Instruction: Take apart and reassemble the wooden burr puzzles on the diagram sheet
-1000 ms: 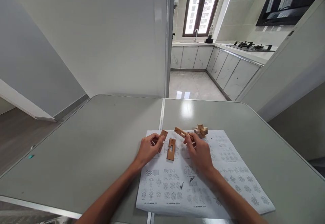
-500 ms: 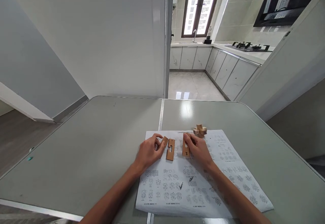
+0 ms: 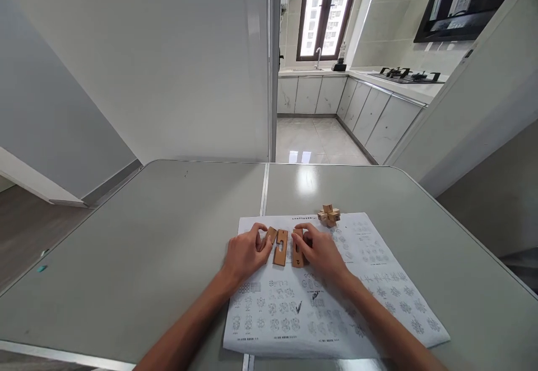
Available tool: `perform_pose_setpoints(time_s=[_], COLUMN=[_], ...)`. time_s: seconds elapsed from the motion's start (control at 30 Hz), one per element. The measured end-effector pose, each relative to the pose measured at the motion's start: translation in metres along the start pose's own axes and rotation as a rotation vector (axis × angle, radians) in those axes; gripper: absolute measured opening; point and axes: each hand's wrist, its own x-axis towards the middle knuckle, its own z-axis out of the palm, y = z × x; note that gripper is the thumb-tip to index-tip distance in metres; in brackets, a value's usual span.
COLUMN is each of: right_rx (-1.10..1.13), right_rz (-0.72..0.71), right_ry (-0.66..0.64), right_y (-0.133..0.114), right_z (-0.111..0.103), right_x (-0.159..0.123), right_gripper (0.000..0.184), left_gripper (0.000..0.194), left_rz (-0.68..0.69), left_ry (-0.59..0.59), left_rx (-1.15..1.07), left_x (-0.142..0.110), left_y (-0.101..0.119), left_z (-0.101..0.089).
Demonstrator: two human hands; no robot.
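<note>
My left hand (image 3: 247, 252) is closed on a small wooden puzzle piece (image 3: 271, 234), whose upper end shows past the fingertips. Just right of it, a flat wooden piece (image 3: 280, 249) with a notch and the mark 1 lies on a printed instruction sheet (image 3: 336, 334). My right hand (image 3: 320, 250) pinches another flat wooden piece (image 3: 298, 258), marked 2, at its upper part; it stands nearly parallel to piece 1 with a small gap between. Behind the right hand sits an assembled wooden burr puzzle (image 3: 328, 215) at the sheet's top edge.
The sheet lies on a grey-green table (image 3: 126, 270) with a pale seam (image 3: 264, 189). A small teal bit (image 3: 41, 268) rests near the left edge. Past the table are a white wall panel (image 3: 202, 68) and a kitchen with a gas hob (image 3: 409, 74).
My right hand has moved left and slightly toward me, bringing the piece marked 2 close to the piece marked 1. My left hand has stayed nearly in place.
</note>
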Motion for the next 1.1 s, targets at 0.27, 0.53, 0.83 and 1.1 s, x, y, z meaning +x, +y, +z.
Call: perform_pose_setpoints(time_s=[0.27, 0.53, 0.83, 1.1], right_rx=[-0.289, -0.311, -0.336, -0.354], right_rz=[-0.074, -0.193, -0.281, -0.268], right_ry=[0.073, 0.088, 0.06, 0.018], right_y=[-0.003, -0.005, -0.007, -0.005], right_z=[0.014, 0.022, 0.021, 0.024], right_x=[-0.005, -0.01, -0.009, -0.008], right_gripper=[0.033, 0.031, 0.031, 0.03], left_gripper=[0.029, 0.047, 0.093, 0.097], left_rz=[0.061, 0.165, 0.199, 0.205], left_ry=[-0.023, 0.006, 0.045, 0.075], left_rx=[-0.021, -0.057, -0.011, 0.01], left_x=[-0.001, -0.003, -0.009, -0.006], left_y=[-0.003, 0.006, 0.013, 0.011], left_z=[0.003, -0.003, 0.005, 0.006])
